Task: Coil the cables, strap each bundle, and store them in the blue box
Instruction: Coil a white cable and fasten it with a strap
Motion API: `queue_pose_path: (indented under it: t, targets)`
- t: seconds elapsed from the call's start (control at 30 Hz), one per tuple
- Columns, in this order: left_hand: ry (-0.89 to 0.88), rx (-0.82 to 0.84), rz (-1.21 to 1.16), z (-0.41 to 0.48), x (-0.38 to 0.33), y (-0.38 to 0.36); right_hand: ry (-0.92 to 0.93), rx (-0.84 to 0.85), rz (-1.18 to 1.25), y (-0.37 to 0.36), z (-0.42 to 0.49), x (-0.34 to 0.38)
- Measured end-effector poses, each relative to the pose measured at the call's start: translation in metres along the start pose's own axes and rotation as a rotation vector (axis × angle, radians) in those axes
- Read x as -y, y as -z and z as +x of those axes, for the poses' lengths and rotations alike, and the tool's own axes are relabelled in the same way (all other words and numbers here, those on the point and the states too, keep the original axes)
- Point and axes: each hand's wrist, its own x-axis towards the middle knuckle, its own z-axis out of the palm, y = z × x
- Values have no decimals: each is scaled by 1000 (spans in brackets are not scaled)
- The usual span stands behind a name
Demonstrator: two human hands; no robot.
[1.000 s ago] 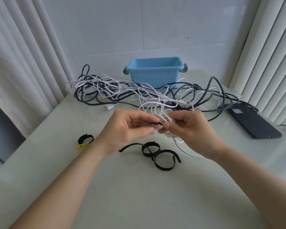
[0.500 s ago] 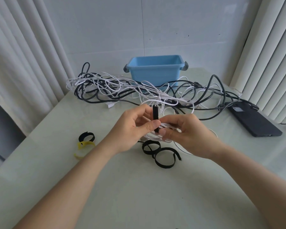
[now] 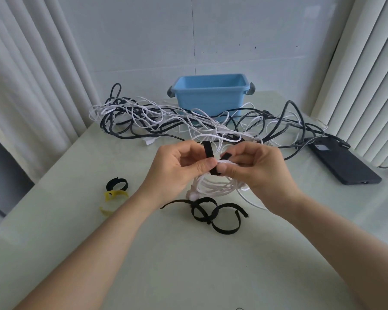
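The left hand (image 3: pixel 175 171) pinches a black hook-and-loop strap (image 3: pixel 208 152) between curled thumb and forefinger. The right hand (image 3: pixel 262 173) pinches the strap's other end against a coiled white cable bundle (image 3: pixel 215 186), which hangs at 6 o'clock from the fingertips. The blue plastic box (image 3: pixel 211 99) stands at 12 o'clock, behind tangled black and white cables (image 3: pixel 166 121).

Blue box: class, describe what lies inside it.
Inside the blue box only its bare upper inner walls show; nothing rises above the rim. Its floor is hidden behind the front wall.
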Motion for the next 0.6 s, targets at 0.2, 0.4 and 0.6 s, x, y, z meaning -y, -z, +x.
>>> queue_pose_path:
  t: [0.2, 0.4, 0.6]
  targets:
    - [-11, -69, 17, -1, 3, 0, 103, 86, -6, -4, -1, -5]
    - [-42, -77, -11, -2, -1, -2, 116, 98, -159, -2, 0, -4]
    - [-28, -140, 15, -1, -4, -5, 104, 150, -230, -2, -1, -1]
